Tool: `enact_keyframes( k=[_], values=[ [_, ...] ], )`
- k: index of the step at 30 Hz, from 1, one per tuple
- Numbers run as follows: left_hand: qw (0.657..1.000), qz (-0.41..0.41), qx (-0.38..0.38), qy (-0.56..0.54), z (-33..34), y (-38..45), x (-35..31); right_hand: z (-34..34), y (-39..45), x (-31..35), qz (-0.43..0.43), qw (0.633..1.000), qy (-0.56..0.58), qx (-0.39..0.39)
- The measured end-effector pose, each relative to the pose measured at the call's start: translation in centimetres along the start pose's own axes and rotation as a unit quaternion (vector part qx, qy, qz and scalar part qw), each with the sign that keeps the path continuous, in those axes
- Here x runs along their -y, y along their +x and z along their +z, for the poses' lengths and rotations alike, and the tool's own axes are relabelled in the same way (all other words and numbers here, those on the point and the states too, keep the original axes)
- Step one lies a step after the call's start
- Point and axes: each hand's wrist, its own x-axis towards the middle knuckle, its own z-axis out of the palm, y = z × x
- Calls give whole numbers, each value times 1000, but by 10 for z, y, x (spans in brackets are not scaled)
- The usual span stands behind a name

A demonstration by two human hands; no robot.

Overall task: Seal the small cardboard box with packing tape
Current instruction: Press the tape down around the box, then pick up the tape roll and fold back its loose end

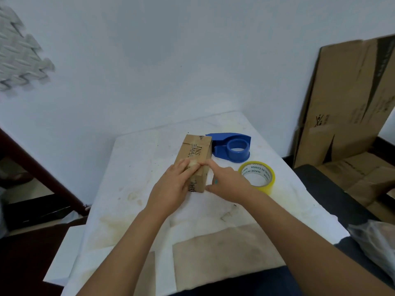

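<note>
Head view: small cardboard box [195, 162] lies on the table [136, 167] under both hands, left hand [171, 186] flat on its top, right hand [227, 181] pressing its side edge, neither clenched; judged light, stiff, prone to sliding; tape roll [257, 177] just right of right hand.

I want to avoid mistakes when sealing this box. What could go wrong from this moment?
1. The left hand and right hand press tape on the small cardboard box near its front end only; the strip may wrinkle or sit crooked.
2. The tape roll lies loose beside the right hand, outside the blue dispenser; a wrist movement could push it.
3. Old tape already on the box may weaken adhesion.
</note>
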Motion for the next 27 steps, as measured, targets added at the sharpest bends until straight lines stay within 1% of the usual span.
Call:
enact_keyframes(
  k=[1, 4, 6, 7, 9, 11, 12, 14, 17, 19, 22, 27],
  values=[
    [1000, 1, -5, -10, -1, 0, -3, -10, -2, -4, 5, 1000, 17, -10],
    [996, 15, -56, -69, -9, 2, -25, -37, -5, -28, 62, 992, 64, -90],
    [989, 11, -73, -128, -12, 10, -48, -52, -7, -45, 106, 989, 30, -102],
    [985, -6, -58, -165, -10, 16, -60, -57, -9, -52, 128, 988, 6, -90],
    [968, -62, 10, -243, 2, 31, -75, -64, -14, -59, 160, 985, -32, -51],
    [935, -127, 95, -316, 19, 43, -81, -65, -20, -60, 172, 984, -54, -11],
    [926, -147, 127, -323, 26, 47, -82, -63, -24, -61, 174, 983, -56, 3],
    [921, -169, 163, -311, 38, 54, -83, -61, -31, -61, 180, 982, -58, 27],
    [904, -168, 194, -342, 47, 58, -87, -57, -37, -62, 177, 980, -82, 48],
    [894, -165, 186, -373, 54, 58, -88, -54, -40, -63, 174, 979, -93, 44],
    [881, -183, 143, -412, 59, 55, -92, -51, -42, -64, 172, 979, -102, 38],
    [886, -210, 91, -404, 63, 54, -93, -51, -44, -62, 165, 980, -107, 29]
  ],
)
